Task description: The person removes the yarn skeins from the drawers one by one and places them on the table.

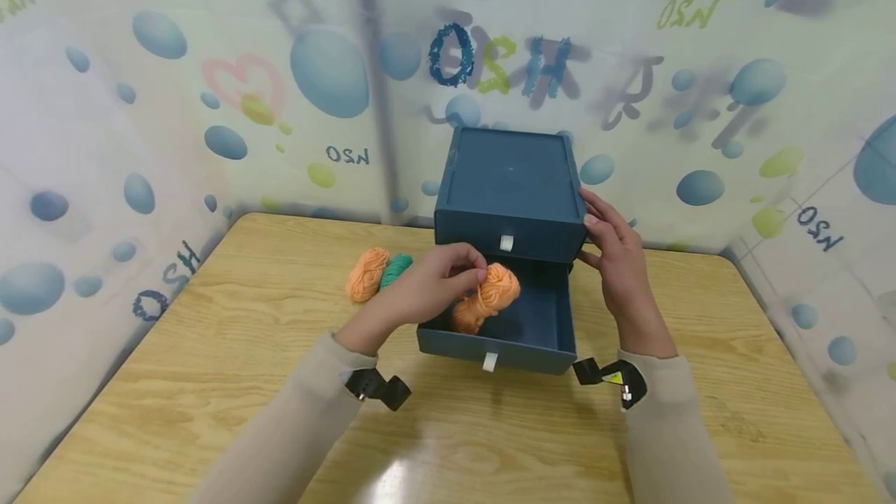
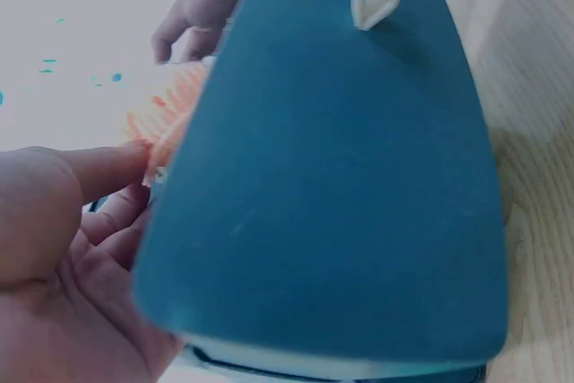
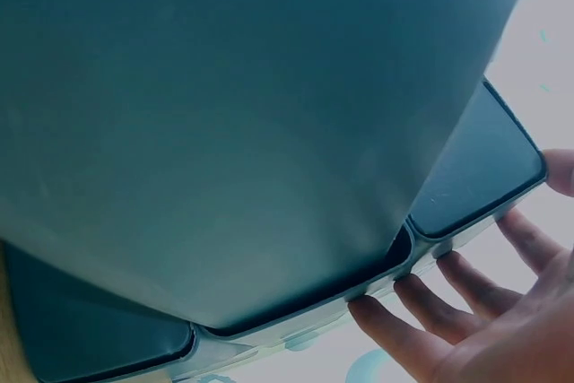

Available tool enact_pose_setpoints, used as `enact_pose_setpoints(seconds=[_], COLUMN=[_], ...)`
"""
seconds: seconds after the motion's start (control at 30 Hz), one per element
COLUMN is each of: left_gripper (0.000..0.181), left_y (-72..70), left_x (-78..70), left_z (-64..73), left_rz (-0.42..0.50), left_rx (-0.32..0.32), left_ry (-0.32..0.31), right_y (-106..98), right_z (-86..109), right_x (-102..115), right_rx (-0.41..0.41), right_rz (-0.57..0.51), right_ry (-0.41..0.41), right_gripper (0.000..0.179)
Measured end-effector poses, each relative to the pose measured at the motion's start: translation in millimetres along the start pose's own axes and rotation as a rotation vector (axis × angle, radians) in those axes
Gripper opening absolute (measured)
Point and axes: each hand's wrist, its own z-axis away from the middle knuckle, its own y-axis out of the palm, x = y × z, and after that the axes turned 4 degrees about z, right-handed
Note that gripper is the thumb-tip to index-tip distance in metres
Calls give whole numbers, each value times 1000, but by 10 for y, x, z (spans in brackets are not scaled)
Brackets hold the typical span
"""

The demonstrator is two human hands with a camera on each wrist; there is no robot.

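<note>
My left hand point(image 1: 444, 278) is over the pulled-out drawer point(image 1: 535, 317) of a dark blue drawer box point(image 1: 511, 177). Its thumb and fingertips pinch an orange yarn skein point(image 1: 498, 288), which overlaps the drawer's inside in the head view. The left wrist view shows the thumb and fingers on the orange yarn point(image 2: 170, 127) behind the drawer front point(image 2: 332, 186). My right hand point(image 1: 619, 255) rests against the box's right side, thumb near the front corner. In the right wrist view its fairly straight fingers point(image 3: 466, 289) touch the box's side edge.
Left of the box, another orange skein point(image 1: 367, 274) and a green skein point(image 1: 397, 268) lie side by side on the wooden table point(image 1: 210, 387). A patterned wall covering point(image 1: 413, 131) stands close behind. White pull tabs point(image 1: 490, 362) stick out from the drawer fronts.
</note>
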Motion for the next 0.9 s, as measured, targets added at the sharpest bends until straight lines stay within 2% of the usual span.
enact_pose_setpoints(seconds=[0.2, 0.33, 0.43, 0.67, 0.8, 0.9], left_gripper=[20, 20, 19, 21, 23, 23], left_y=[-107, -189, -262, -476, -598, -676], left_x=[-36, -34, -31, 104, 204, 260], left_z=[125, 213, 279, 413, 490, 541], left_rz=[104, 141, 153, 172, 166, 138], left_rx=[-61, -103, -163, -340, -395, -413], left_ry=[-17, -34, -34, 1, -30, -56], right_y=[4, 13, 19, 25, 19, 19], right_z=[-5, -5, -7, 7, 15, 19], right_x=[0, -1, 0, 0, 5, 6], right_rx=[1, 3, 8, -4, -8, -6], right_rz=[7, 10, 11, 10, 14, 15], right_ry=[3, 5, 2, 2, -2, -2], right_gripper=[49, 49, 50, 50, 49, 49])
